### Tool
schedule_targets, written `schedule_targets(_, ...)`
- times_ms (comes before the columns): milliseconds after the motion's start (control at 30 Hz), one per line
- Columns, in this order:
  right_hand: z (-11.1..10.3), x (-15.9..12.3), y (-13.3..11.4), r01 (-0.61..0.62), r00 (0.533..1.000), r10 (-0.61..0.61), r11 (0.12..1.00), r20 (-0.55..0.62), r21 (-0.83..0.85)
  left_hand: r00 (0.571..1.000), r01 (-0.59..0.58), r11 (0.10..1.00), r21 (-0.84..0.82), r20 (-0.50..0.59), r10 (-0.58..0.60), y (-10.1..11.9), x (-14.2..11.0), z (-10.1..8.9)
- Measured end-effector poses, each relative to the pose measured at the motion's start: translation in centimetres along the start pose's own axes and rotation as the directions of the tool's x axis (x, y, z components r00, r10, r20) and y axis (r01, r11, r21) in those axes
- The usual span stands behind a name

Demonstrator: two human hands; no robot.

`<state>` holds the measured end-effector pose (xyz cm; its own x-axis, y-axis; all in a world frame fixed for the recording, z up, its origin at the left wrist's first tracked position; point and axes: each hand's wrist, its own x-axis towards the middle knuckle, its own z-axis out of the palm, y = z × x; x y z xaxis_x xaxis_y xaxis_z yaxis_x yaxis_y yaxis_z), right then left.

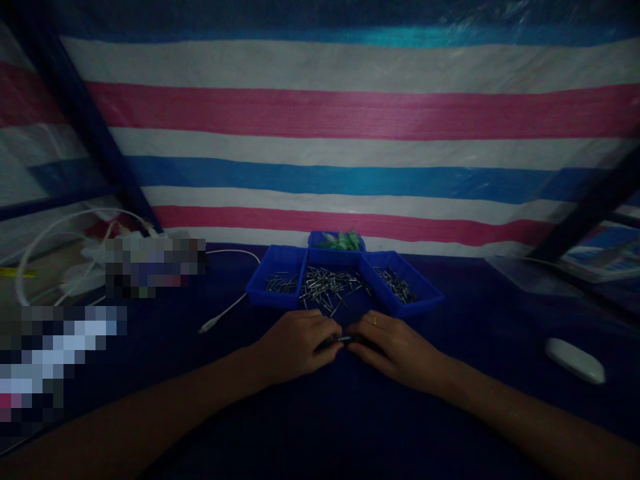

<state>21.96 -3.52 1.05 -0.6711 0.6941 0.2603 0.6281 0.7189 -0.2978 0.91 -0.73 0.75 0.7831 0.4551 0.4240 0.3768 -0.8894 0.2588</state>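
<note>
Here, our left hand (295, 340) and right hand (400, 347) jointly pinched one metal piece (345, 339) before the loose pile (325, 287); flanking blue trays (273, 298) held others, completion unclear.

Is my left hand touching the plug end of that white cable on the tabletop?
Apart. The head view shows bare dark blue tabletop between the left hand and the white cable's plug.

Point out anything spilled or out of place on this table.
Metal pins lie in a loose heap on the table, between the left bin and right bin, which hold similar pieces; possibly deliberate. A white plug lies unconnected, left of the bins.
</note>
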Motion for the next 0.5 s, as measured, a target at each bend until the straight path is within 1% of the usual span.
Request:
schedule_targets(100, 0.08, -0.01, 0.02, 0.0, 1.0, 0.0, 1.0, -0.001, 0.001, 0.999, -0.031, 0.999, 0.042, 0.03, 0.03, -0.14, 0.06, 0.07)
schedule_targets(300, 0.26, 0.03, -0.03, 0.052, 0.998, -0.051, 0.999, 0.023, -0.013, 0.996, -0.053, 0.996, 0.07, 0.069, 0.048, -0.16, 0.08, 0.15)
schedule_targets(367, 0.26, 0.04, -0.01, 0.041, 0.999, -0.041, 0.999, 0.021, -0.024, 0.997, -0.028, 0.997, 0.078, 0.072, 0.023, -0.09, 0.08, 0.14)
schedule_targets(500, 0.06, 0.09, 0.09, -0.014, 1.0, 0.014, 1.0, -0.013, -0.028, 0.997, 0.066, 0.993, 0.1, 0.042, -0.07, -0.03, 0.09, 0.03)
